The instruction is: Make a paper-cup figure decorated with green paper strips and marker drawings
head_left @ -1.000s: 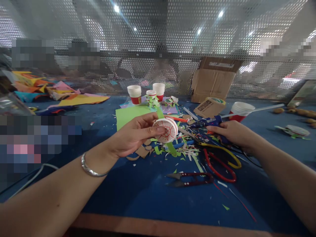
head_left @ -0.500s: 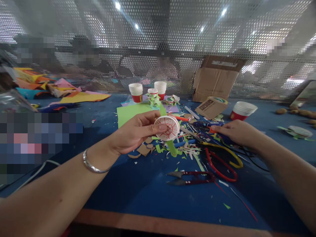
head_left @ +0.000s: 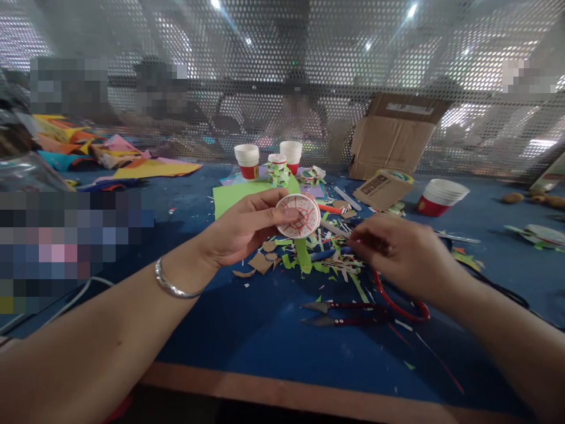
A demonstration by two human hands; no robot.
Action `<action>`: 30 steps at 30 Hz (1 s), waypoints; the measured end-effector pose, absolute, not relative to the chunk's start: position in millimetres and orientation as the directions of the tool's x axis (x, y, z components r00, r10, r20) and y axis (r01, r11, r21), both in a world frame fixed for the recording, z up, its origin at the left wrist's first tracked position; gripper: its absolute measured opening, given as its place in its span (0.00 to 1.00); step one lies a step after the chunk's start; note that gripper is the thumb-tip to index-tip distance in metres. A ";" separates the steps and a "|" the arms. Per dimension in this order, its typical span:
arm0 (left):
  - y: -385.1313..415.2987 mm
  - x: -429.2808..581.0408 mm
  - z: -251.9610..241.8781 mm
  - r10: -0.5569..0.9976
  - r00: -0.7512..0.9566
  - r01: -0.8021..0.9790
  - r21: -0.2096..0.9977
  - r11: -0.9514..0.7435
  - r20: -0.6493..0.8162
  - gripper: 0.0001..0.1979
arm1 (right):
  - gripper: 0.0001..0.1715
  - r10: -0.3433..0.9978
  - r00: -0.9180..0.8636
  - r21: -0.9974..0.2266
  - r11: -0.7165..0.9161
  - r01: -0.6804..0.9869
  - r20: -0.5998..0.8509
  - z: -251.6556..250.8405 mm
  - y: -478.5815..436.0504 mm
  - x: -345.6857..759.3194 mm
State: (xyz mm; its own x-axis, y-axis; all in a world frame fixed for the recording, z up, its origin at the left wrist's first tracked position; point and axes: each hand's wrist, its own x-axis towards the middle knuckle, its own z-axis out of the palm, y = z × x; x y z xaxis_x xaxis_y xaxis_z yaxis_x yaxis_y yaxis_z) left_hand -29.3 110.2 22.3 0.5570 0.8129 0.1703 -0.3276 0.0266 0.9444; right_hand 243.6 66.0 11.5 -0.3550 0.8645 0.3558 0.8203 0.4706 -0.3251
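My left hand [head_left: 247, 227] pinches a small round paper-cup bottom [head_left: 304, 219] between thumb and fingers. Its white face carries red drawn lines, and green paper strips [head_left: 303, 256] stick out above and below. Slightly blurred, my right hand [head_left: 392, 244] is over the scissors, fingers curled. Of the scissors, the blade [head_left: 334, 228] and the red handle loop [head_left: 404, 305] show; the hand hides the rest, and whether it grips them is unclear. Thread snips [head_left: 348, 313] with dark red handles lie nearer me.
Paper scraps [head_left: 339, 265] litter the middle. Green paper [head_left: 232, 199], stacked paper cups [head_left: 442, 197] and a cardboard box [head_left: 391, 138] stand or lie behind. Coloured sheets [head_left: 154, 169] are at left; a black cable [head_left: 498, 288] runs at right. A perforated screen [head_left: 273, 70] closes the back.
My right hand has let go of the blue-and-orange corded tool and moved left over the scissors. My left hand still holds the cup bottom, its face turned slightly.
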 end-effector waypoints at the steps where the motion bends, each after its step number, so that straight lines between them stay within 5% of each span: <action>1: 110.2 -29.4 22.8 0.819 0.549 -0.323 0.946 0.025 0.166 0.06 | 0.10 0.805 -0.458 -0.282 0.571 0.771 0.378 8.8 63.5 236.2; 7: 111.6 -32.4 24.6 0.855 0.488 -0.316 0.949 -0.016 0.177 0.09 | 0.12 0.721 -0.633 -0.165 0.686 0.708 0.282 1.9 64.9 220.6; 30: 111.2 -30.9 19.5 0.817 0.547 -0.306 0.952 -0.011 0.185 0.06 | 0.20 0.651 -0.746 -0.233 0.754 0.615 0.139 0.7 72.5 209.7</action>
State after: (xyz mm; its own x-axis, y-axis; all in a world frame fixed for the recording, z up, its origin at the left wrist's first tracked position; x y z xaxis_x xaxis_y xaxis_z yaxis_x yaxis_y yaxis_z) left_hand -30.9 111.2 19.5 0.5467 0.8166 0.1852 -0.3060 -0.0111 0.9520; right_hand 209.7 72.5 0.7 -0.7461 0.6511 0.1393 0.6145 0.7538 -0.2326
